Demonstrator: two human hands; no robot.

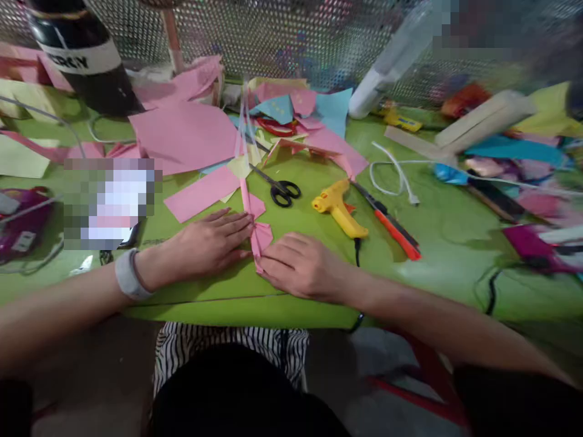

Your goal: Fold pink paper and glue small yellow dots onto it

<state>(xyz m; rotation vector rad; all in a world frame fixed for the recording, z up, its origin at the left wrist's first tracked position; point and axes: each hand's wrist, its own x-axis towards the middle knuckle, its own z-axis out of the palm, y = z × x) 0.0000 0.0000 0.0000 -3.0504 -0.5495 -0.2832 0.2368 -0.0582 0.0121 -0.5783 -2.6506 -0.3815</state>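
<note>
A folded pink paper piece (261, 234), with a narrow strip and small wing-like flaps, lies on the table between my hands. My left hand (214, 243) rests flat from the left, fingers stretched out, its fingertips touching the paper's edge. With curled fingers, my right hand (303, 264) pinches the lower end of the same paper. Just beyond the paper lie black-handled scissors (285, 193), their blades partly under paper scraps. A yellow hot glue gun (339, 208) sits to the right of the scissors, and a red-and-black cutter (392, 226) lies beside it.
Pink paper sheets (189, 136) and blue scraps (334, 109) cover the back of the green table (204, 309). A dark bottle (86, 60) stands back left. A lit phone (121, 197) lies left; a white cable (401, 176) curls at right.
</note>
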